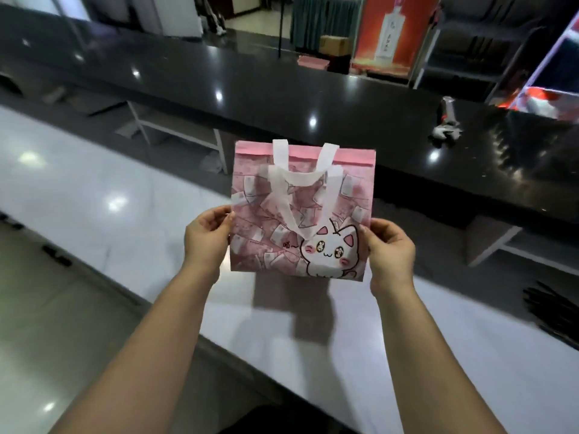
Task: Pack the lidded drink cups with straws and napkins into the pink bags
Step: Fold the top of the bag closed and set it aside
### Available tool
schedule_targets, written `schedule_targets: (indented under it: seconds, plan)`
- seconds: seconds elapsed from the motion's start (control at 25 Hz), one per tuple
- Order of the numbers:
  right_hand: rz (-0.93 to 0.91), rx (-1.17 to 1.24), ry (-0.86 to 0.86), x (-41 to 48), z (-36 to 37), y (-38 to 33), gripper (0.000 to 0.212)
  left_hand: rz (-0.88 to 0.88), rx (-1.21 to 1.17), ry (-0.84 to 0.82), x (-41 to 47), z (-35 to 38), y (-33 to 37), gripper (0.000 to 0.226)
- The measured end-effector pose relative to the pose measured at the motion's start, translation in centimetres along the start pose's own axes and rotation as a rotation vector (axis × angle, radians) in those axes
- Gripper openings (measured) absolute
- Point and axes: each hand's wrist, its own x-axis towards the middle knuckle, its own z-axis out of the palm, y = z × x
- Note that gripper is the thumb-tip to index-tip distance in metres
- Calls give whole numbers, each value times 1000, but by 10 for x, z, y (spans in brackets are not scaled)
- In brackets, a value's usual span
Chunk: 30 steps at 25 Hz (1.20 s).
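A flat pink bag (344, 195) with a white cartoon cat and white handles is held up in front of me above the white counter (94, 198). My left hand (205, 242) pinches its left edge and my right hand (391, 252) pinches its right edge. The bag looks folded flat, its handles lying over its front. No cups, straws or napkins are in view.
A long black glossy counter (282, 89) runs behind the white one. A small white and black object (446, 120) lies on it at the right. A bundle of black straws or sticks (554, 311) lies at the right edge. Shelves and a red poster stand at the back.
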Motion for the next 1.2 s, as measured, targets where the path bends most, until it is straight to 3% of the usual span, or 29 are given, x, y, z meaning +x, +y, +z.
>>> schedule_targets:
  seconds: [0.32, 0.56, 0.76, 0.96, 1.2]
  plan:
    - [135, 39, -476, -60, 145, 39, 12, 0, -112, 484, -44, -174, 5, 29]
    - [170, 8, -752, -126, 272, 45, 11, 23, -304, 695, -53, -295, 33, 27]
    - [21, 35, -1021, -199, 429, -1, 10, 174, -345, 738, -34, -433, 107, 23]
    - [-34, 48, -1234, -262, 604, -40, 17, 349, -232, 792, 25, -576, 202, 24]
    - [-58, 42, -1289, -296, 776, -71, 15, 332, -97, 766, 113, -705, 295, 19]
